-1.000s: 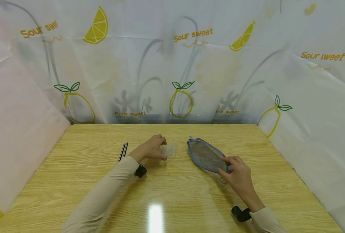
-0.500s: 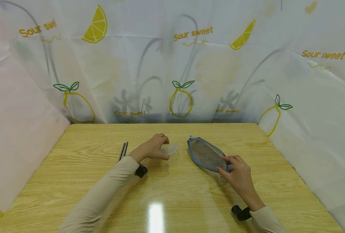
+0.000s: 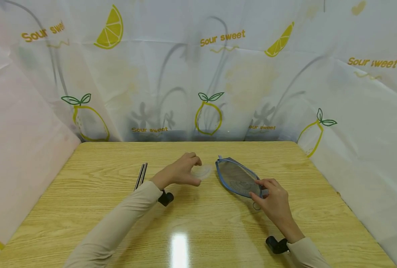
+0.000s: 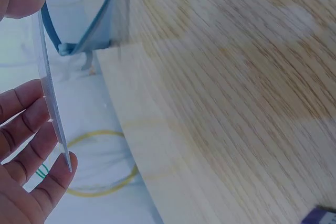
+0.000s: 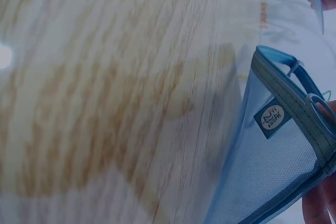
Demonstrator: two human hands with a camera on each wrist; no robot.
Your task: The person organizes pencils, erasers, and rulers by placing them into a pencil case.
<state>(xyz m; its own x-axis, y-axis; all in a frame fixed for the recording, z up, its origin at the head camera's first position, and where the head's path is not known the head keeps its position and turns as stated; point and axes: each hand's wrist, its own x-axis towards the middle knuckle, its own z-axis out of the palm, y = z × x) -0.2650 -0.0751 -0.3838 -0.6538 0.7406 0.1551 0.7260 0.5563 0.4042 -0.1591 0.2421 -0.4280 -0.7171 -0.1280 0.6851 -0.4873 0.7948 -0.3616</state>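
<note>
Lemons and the words "Sour sweet" covered the white sheet [image 3: 171, 74] behind the yellow wooden table [image 3: 198, 230]. Near the middle of the table was the blue mesh zipper pouch [image 3: 237, 178], its mouth gaping. At the pouch's near end, the right hand [image 3: 273, 199] pinched its rim, thumb and fingers a little apart with the edge between them. Left of the pouch, the left hand [image 3: 180, 172] held a clear plastic protractor [image 3: 203, 172], or what looked like 1, with its thumb on 1 side and bent fingers on the other.

Over the last 1 second, the left hand had moved right, so the protractor had come closer to the pouch. The pouch and right hand had hardly moved. I think that meant 1 hand did the moving while the other kept the pouch steady. The protractor was near the pouch but not touching it, and not inside.

Farther left of the pouch lay 2 thin black-and-silver sticks [image 3: 143, 175], partly hidden by the left sleeve [image 3: 118, 219].
</note>
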